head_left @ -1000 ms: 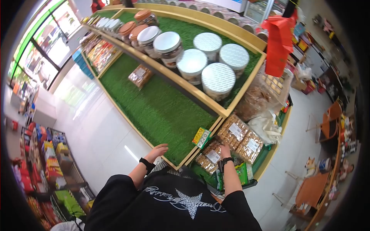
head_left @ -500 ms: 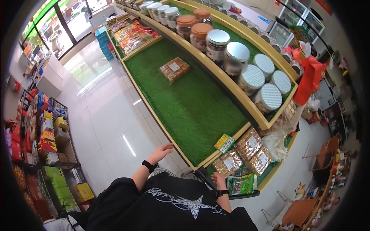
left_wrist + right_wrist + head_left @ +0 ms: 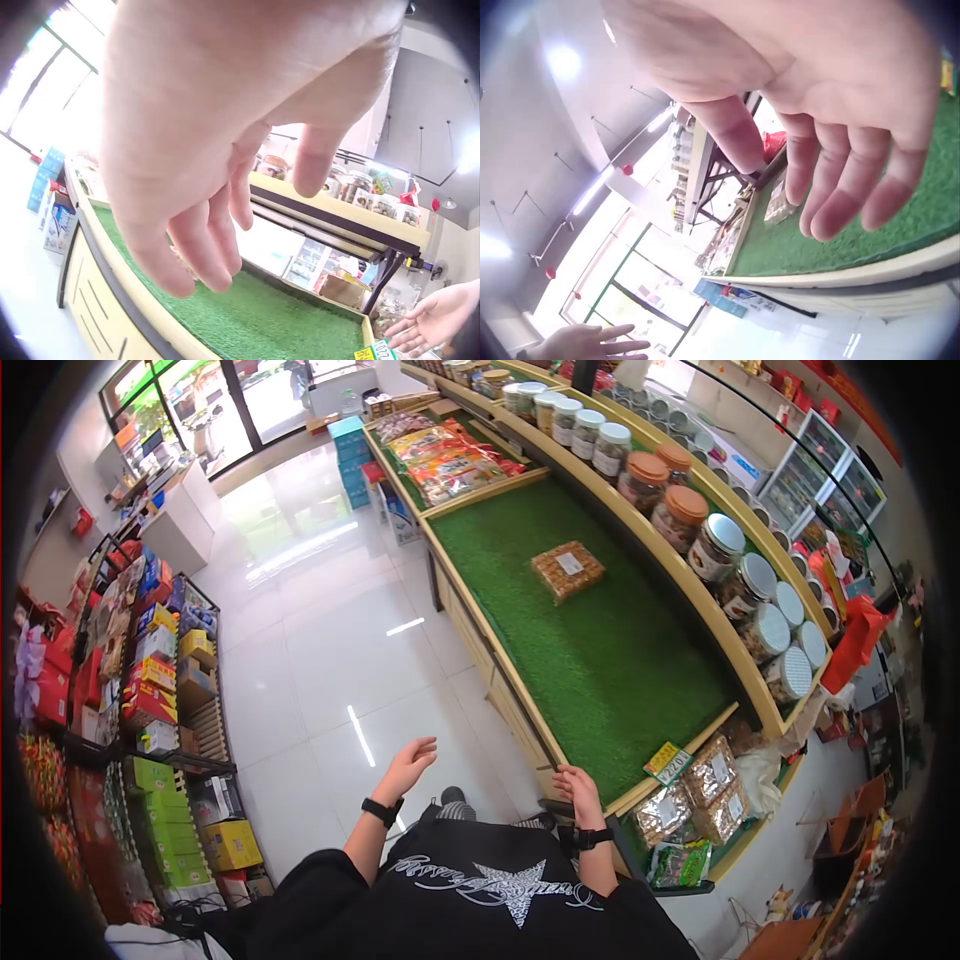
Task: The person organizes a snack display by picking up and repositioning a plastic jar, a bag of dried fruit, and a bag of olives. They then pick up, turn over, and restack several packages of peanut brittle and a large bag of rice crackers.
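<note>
My left hand [image 3: 408, 768] hovers over the floor left of the display stand, fingers loosely extended and holding nothing. Close to the stand's near wooden edge, my right hand [image 3: 579, 792] is empty too, its fingers [image 3: 855, 172] relaxed in the right wrist view. A single clear-wrapped pack of brown nutty snack blocks [image 3: 568, 570] lies on the green turf shelf [image 3: 600, 660]. Right of my right hand, in the end section, sit similar packs [image 3: 712, 770] beside a green bag [image 3: 680, 865]. A yellow-green price tag [image 3: 667, 763] stands on the divider between the two sections.
Lidded jars [image 3: 718, 548] line the raised upper shelf. Bright snack bags [image 3: 445, 460] fill the far section. Stocked racks [image 3: 160, 690] stand at left across a shiny tiled floor [image 3: 310, 660]. A red bag [image 3: 856, 640] hangs at the stand's right end.
The head view has swung left. My right hand has come away from the packs in the end section and moved left to the stand's near edge. My left hand keeps its pose.
</note>
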{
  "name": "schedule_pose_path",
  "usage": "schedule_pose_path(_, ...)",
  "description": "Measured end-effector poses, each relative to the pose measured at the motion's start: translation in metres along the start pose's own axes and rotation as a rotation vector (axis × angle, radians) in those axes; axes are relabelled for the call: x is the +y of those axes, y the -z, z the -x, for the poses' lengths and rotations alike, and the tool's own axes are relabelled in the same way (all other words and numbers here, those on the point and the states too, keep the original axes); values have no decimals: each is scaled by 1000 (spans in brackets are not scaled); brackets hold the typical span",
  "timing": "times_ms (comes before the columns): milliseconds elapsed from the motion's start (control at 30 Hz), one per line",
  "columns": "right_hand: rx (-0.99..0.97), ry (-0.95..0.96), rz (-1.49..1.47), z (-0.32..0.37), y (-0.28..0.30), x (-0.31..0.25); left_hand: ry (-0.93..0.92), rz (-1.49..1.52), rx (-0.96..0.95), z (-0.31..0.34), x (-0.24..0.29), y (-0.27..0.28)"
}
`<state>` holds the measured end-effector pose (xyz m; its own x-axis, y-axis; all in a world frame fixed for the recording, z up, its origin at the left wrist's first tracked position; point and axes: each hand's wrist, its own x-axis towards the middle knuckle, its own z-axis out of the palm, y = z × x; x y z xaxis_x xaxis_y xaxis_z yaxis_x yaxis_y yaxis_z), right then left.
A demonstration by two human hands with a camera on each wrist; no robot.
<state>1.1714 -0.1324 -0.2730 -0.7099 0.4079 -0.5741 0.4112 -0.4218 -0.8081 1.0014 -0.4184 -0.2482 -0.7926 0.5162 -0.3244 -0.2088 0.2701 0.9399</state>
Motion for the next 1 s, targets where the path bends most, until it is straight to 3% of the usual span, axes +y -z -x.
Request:
schedule_pose_path(233,-60,-15,225,-15,-36,-13,48,141,255,45,-45,51)
schedule_pose_path(333,-75,8,261,-29,-42,-21,132,173,293,52,-49,56)
schedule_pose_path(500,-110,9,263,-54,-56,-29,122,175,294,39,-50,57)
schedule_pose_path(733,-124,-1,244,-108,-66,-48,118,159,258,-22,-19,65)
schedule_pose_path(1000,1,119,141,-179,-44,-118,56,51,162,-140,43,62)
